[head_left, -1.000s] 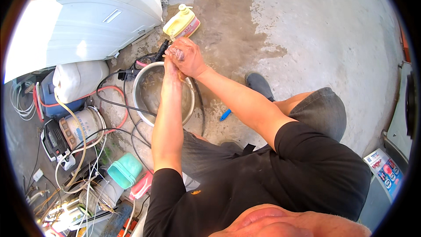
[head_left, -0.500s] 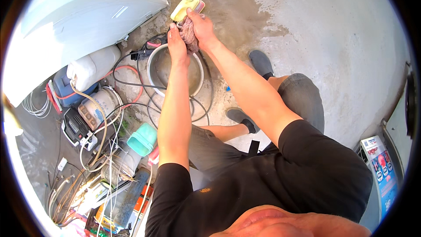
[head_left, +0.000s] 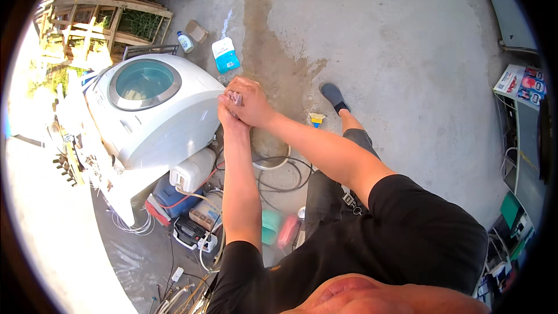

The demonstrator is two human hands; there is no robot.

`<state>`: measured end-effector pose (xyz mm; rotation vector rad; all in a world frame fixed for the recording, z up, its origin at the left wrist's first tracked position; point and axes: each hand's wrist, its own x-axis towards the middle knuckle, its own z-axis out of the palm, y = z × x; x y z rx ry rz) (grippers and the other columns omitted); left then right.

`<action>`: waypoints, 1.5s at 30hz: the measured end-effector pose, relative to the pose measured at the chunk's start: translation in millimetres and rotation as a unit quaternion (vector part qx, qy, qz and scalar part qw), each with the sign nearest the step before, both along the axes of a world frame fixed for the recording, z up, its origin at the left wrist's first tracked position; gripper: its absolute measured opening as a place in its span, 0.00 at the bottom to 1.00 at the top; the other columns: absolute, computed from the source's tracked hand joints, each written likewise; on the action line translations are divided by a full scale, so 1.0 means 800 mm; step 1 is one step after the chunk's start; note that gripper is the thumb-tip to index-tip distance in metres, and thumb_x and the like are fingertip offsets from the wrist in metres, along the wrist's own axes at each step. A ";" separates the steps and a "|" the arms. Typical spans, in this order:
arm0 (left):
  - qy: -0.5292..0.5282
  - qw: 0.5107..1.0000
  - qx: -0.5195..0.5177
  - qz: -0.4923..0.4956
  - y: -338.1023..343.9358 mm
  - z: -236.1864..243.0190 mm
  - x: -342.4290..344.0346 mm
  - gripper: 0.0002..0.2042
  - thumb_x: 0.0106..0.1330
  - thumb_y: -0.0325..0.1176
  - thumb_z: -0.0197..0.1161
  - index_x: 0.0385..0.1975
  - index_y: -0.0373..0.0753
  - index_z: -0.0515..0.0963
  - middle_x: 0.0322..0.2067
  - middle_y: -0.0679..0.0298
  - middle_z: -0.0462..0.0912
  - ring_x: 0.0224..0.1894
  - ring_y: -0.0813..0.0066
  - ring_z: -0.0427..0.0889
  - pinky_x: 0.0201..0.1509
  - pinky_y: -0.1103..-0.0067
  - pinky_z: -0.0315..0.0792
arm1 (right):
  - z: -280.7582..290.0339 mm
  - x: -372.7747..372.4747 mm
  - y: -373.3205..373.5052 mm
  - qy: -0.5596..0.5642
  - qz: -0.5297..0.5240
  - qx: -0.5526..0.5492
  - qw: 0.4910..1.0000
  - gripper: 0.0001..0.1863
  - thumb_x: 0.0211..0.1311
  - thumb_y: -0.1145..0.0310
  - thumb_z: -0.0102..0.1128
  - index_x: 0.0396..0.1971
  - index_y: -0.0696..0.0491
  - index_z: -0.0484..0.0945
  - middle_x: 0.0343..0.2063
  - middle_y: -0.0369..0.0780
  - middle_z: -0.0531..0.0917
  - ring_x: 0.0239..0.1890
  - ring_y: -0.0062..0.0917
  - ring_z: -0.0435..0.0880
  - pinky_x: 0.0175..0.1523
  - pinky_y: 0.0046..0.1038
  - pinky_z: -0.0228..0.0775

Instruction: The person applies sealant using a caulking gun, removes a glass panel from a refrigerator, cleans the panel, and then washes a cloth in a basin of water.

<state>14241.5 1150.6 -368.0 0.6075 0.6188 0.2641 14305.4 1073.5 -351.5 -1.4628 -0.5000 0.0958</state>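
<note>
Both my hands are pressed together around a wadded pinkish-grey rag (head_left: 235,97), of which only a small bit shows between the fingers. My right hand (head_left: 254,102) lies over it from the right, with its fingers wrapped round. My left hand (head_left: 228,114) closes on the rag from the left and below. Under my wrists on the floor stands a round basin (head_left: 283,164), partly hidden by my forearms. Close by on the left is a large white machine (head_left: 168,125) with a round glass door (head_left: 145,84).
Beyond my hands lie a white and blue container (head_left: 225,56), a small bottle (head_left: 185,42) and a brown block (head_left: 196,31). A yellow and blue brush (head_left: 317,120) is by my shoe. Black hose (head_left: 299,181) loops beside the basin; jugs (head_left: 193,170) and cables crowd the left.
My view has swung, bringing the machine's round door into sight. The yellow object held earlier has left my hands, which have closed together around the rag.
</note>
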 end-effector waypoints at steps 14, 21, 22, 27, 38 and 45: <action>0.062 0.910 0.363 -0.191 -0.332 0.200 0.428 0.15 0.70 0.40 0.49 0.41 0.34 0.74 0.36 0.60 0.78 0.38 0.70 0.79 0.42 0.73 0.74 | 0.186 0.367 -0.336 0.282 -0.271 0.265 0.881 0.22 0.65 0.56 0.56 0.19 0.59 0.78 0.15 0.37 0.77 0.18 0.17 0.72 0.26 0.26 0.66; 0.007 0.661 0.557 -0.503 -0.456 0.245 0.588 0.27 0.71 0.53 0.47 0.36 0.28 0.77 0.34 0.55 0.81 0.38 0.68 0.80 0.43 0.72 0.73 | 0.156 0.457 -0.577 0.136 -0.492 -0.068 0.857 0.20 0.68 0.54 0.51 0.34 0.57 0.83 0.33 0.43 0.82 0.37 0.34 0.81 0.46 0.32 0.70; -0.014 0.631 0.572 -0.524 -0.467 0.244 0.608 0.28 0.71 0.53 0.47 0.36 0.28 0.77 0.34 0.55 0.82 0.38 0.67 0.80 0.43 0.72 0.73 | 0.162 0.459 -0.613 0.125 -0.530 -0.157 0.824 0.23 0.67 0.51 0.50 0.34 0.57 0.83 0.36 0.44 0.81 0.40 0.36 0.80 0.47 0.33 0.70; -0.150 0.569 0.657 -0.471 -0.525 0.245 0.695 0.26 0.71 0.53 0.48 0.37 0.29 0.77 0.29 0.52 0.81 0.33 0.64 0.81 0.39 0.70 0.72 | 0.226 0.485 -0.753 0.172 -0.526 -0.254 0.793 0.26 0.64 0.46 0.52 0.29 0.57 0.82 0.28 0.42 0.81 0.31 0.38 0.78 0.39 0.36 0.69; -0.195 0.701 0.370 -0.577 -0.599 0.349 0.995 0.24 0.67 0.50 0.58 0.43 0.29 0.77 0.38 0.60 0.81 0.42 0.73 0.76 0.48 0.73 0.70 | 0.316 0.731 -0.869 0.156 -0.452 -0.190 0.857 0.25 0.57 0.48 0.65 0.23 0.59 0.78 0.18 0.34 0.78 0.19 0.22 0.74 0.31 0.29 0.69; -0.275 0.667 0.152 -0.676 -0.653 0.432 1.170 0.22 0.70 0.40 0.55 0.58 0.32 0.67 0.53 0.57 0.75 0.54 0.68 0.74 0.61 0.74 0.67 | 0.327 0.941 -0.880 0.080 -0.496 -0.338 0.796 0.19 0.62 0.56 0.60 0.38 0.60 0.80 0.34 0.41 0.84 0.38 0.28 0.83 0.47 0.29 0.74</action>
